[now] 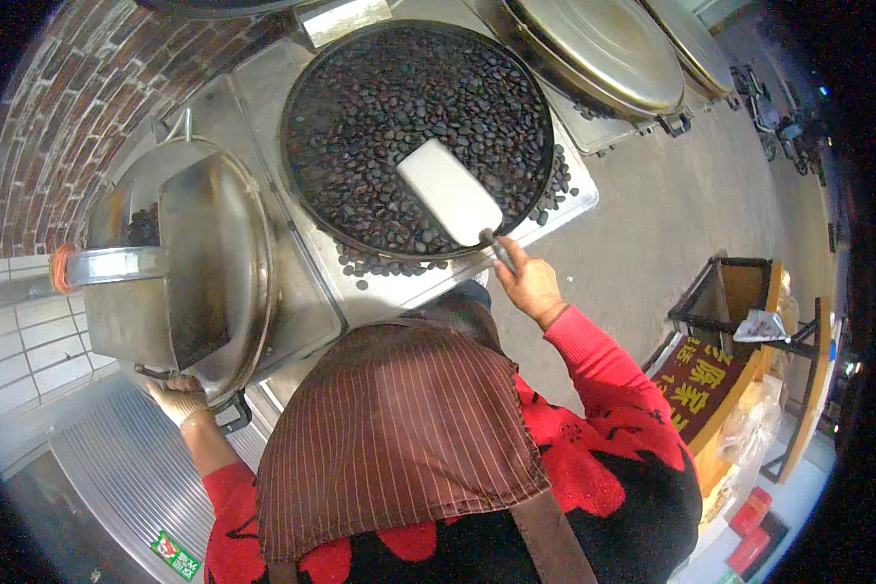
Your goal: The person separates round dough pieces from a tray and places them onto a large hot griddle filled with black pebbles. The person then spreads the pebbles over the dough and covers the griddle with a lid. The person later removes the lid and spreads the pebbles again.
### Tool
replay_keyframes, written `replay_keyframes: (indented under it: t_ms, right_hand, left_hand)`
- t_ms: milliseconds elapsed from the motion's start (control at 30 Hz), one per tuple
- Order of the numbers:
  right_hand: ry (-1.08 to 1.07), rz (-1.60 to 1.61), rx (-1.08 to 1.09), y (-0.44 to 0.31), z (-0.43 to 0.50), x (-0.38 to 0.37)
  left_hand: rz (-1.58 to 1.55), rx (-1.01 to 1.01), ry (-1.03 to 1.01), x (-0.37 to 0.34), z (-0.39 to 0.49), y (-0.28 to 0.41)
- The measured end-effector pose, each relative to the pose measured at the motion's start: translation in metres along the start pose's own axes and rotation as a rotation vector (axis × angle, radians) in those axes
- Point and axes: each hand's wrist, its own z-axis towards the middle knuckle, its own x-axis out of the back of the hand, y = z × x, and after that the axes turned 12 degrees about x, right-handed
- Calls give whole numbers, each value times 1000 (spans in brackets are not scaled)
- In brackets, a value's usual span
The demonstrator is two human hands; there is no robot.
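My right hand (529,285) grips the handle of a white flat scoop (449,191). The blade lies over small dark rounded pebbles (365,131), which fill a large round black pan (286,146). At the lower left, my left hand (182,398), seemingly in a pale knitted glove, has its fingers curled at a small dark handle (151,372) on the near edge of a metal box (128,321). Parts of those fingers are hidden. This box has a broad strap handle (120,266) with orange cord at its end, and sits over a round metal lid (255,219).
Loose pebbles (398,266) lie on the metal worktop (409,292) along the pan's near rim. Another lidded round pan (606,51) stands at the upper right. A brick wall (66,153) rises at the left. A wooden-edged stand (734,409) with plastic bags is on the right.
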Motion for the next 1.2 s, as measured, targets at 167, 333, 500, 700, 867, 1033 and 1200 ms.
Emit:
replay_keyframes:
  t_ms: [167,333,500,700,867,1033,1200]
  right_hand:
    - [380,598,-294,34,-21,-28]
    - [735,487,-478,74,-25,-30]
    - [763,150,-478,139,5,-10]
    - [495,162,-522,215,61,6]
    - [413,217,-437,235,61,16]
    - [541,243,-482,247,-4,19]
    - [335,376,-645,258,-78,-8]
  left_hand:
    - [-18,353,194,-32,-63,-65]
    - [588,570,-234,-151,-125,-135]
    - [1060,355,-808,-307,-149,-212]
    - [1549,-1472,-1525,-431,-201,-336]
    - [1664,-1340,-1340,-474,-225,-433]
    - [1723,-1292,-1209,-483,-191,-451]
    - [1935,-1352,-889,-482,-175,-413]
